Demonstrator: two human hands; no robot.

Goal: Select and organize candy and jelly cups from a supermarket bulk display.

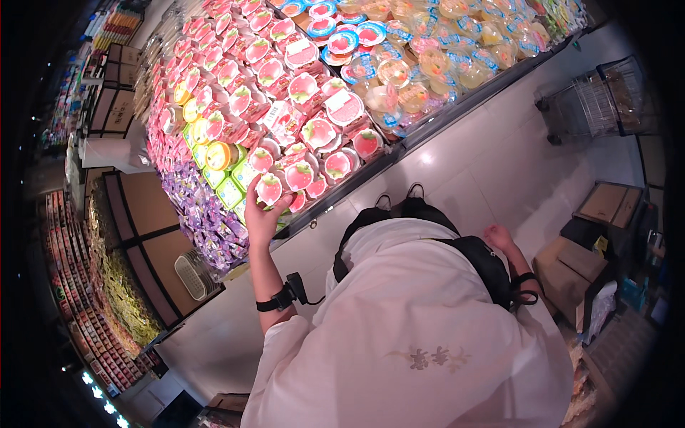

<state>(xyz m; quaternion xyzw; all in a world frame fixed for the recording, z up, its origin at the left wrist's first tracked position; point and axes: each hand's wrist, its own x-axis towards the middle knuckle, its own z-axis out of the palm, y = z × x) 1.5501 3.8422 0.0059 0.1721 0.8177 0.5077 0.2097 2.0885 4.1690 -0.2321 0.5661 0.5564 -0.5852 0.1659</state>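
Note:
My left hand (pixel 261 216) is at the front corner of a display, thumb and fingers around a cup with a strawberry-shaped lid (pixel 268 188). The cup sits among many like it, and another strawberry-lidded cup (pixel 299 175) is just to its right. Beside my fingers are green-lidded square tubs (pixel 230 192) and a yellow-lidded round tub (pixel 221 155). Purple-wrapped sweets (pixel 206 214) are heaped left of my wrist. My right hand (pixel 499 237) hangs by my side, its fingers loosely curled, with nothing visible in them.
Clear jelly cups (pixel 431 64) fill the display's right section, behind its dark front rim (pixel 406 144). A wire shopping trolley (pixel 604 99) stands on the tiled floor at right. Cardboard boxes (pixel 570 267) are near my right arm. White baskets (pixel 191 275) are stacked at left.

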